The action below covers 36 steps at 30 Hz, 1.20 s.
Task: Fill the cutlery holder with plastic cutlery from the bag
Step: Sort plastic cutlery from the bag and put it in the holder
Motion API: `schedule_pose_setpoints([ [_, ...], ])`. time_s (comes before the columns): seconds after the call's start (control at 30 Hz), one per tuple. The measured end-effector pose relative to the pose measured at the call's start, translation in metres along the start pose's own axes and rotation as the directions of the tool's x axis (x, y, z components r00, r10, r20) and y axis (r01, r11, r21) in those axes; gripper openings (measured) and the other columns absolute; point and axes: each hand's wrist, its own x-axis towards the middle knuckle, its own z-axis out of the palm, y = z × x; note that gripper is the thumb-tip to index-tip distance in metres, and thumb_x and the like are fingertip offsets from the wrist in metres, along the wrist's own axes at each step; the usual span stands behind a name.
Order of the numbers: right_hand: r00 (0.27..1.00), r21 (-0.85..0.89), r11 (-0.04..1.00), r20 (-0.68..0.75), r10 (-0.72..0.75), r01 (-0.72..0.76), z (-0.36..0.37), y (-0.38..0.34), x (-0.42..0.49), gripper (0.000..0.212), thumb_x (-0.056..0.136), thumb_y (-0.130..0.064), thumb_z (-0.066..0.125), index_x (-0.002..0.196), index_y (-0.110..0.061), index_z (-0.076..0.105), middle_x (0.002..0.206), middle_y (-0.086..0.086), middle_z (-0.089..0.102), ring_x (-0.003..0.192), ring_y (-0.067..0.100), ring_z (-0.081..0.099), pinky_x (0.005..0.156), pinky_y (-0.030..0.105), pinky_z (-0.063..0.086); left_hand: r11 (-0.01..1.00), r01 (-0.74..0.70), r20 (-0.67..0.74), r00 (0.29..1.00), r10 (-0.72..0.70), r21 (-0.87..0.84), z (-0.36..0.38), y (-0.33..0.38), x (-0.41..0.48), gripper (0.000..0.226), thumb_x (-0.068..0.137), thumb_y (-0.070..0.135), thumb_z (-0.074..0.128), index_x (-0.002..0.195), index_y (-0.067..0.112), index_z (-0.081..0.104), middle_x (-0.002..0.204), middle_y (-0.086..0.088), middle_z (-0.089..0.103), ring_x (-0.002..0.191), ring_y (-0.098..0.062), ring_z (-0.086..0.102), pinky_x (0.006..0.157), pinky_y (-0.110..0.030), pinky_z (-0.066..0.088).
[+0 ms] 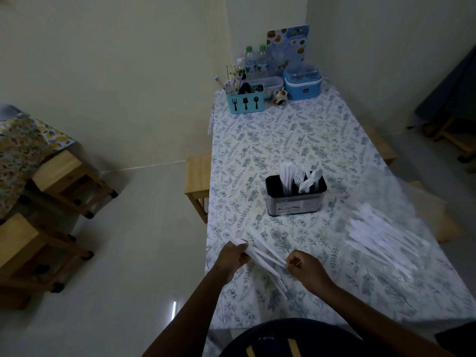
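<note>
A dark metal cutlery holder [296, 199] stands mid-table with several white plastic forks and knives [301, 176] upright in it. A clear bag [381, 235] full of white plastic cutlery lies to its right. Near the table's front left edge, both hands grip a small bundle of white plastic cutlery [260, 256]. My left hand [233, 256] is closed on one end and my right hand [305, 264] on the other, the pieces fanning out between and below them.
The table has a floral cloth [270, 140]. At its far end stand a blue cutlery caddy [246, 100], water bottles [256, 61], a blue container [304, 82] and a menu card [288, 45]. Wooden stools [59, 173] stand on the left, one [198, 176] against the table.
</note>
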Motion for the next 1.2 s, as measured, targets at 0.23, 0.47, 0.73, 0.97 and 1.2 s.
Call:
schedule_pose_setpoints([
  [0.23, 0.974, -0.175, 0.964, -0.075, -0.215, 0.200, -0.010, 0.005, -0.007, 0.014, 0.083, -0.007, 0.064, 0.091, -0.016, 0.071, 0.080, -0.003, 0.058, 0.068, 0.004, 0.056, 0.062, 0.009, 0.040, 0.995, 0.033, 0.076, 0.997, -0.026, -0.092, 0.013, 0.004, -0.008, 0.035, 0.097, 0.002, 0.050, 0.131, -0.009, 0.046, 0.122, -0.025, 0.056, 0.096, -0.029, 0.063, 0.070, -0.028, 0.057],
  [0.47, 0.952, -0.245, 0.936, -0.106, -0.286, 0.254, -0.014, 0.011, -0.009, 0.014, 0.084, -0.004, 0.064, 0.090, -0.014, 0.070, 0.086, -0.007, 0.057, 0.066, -0.002, 0.052, 0.064, 0.002, 0.037, 0.986, 0.065, 0.266, 0.964, -0.022, -0.153, 0.014, 0.003, -0.019, 0.014, 0.100, 0.011, 0.047, 0.107, 0.002, 0.055, 0.111, -0.015, 0.064, 0.091, -0.022, 0.062, 0.075, -0.026, 0.056],
  [0.73, 0.964, -0.188, 0.951, -0.054, -0.260, 0.246, -0.014, 0.002, -0.013, 0.017, 0.084, -0.009, 0.064, 0.096, -0.020, 0.067, 0.078, -0.006, 0.065, 0.065, 0.006, 0.060, 0.064, 0.026, 0.052, 0.982, 0.017, 0.252, 0.967, 0.032, -0.189, 0.013, 0.003, -0.021, 0.015, 0.100, 0.018, 0.048, 0.108, 0.006, 0.049, 0.113, -0.017, 0.059, 0.094, -0.021, 0.063, 0.077, -0.024, 0.055],
  [0.97, 0.945, -0.165, 0.932, 0.007, -0.326, 0.323, -0.006, -0.001, -0.010, 0.034, 0.090, -0.010, 0.058, 0.122, -0.021, 0.064, 0.110, -0.004, 0.069, 0.093, -0.004, 0.057, 0.077, -0.007, 0.033, 0.986, -0.006, 0.177, 0.984, 0.036, -0.166, 0.015, 0.009, -0.030, 0.017, 0.101, 0.018, 0.045, 0.115, 0.011, 0.051, 0.104, -0.008, 0.057, 0.090, -0.020, 0.056, 0.076, -0.024, 0.055],
  [1.2, 0.938, -0.190, 0.919, 0.042, -0.344, 0.346, -0.003, 0.000, -0.007, 0.035, 0.094, -0.012, 0.053, 0.127, -0.024, 0.060, 0.097, -0.008, 0.061, 0.075, -0.013, 0.049, 0.069, -0.003, 0.034, 0.989, -0.016, 0.225, 0.973, 0.048, -0.145, 0.014, 0.011, -0.031, 0.008, 0.102, 0.017, 0.044, 0.101, 0.012, 0.051, 0.113, -0.013, 0.062, 0.092, -0.019, 0.057, 0.078, -0.024, 0.054],
])
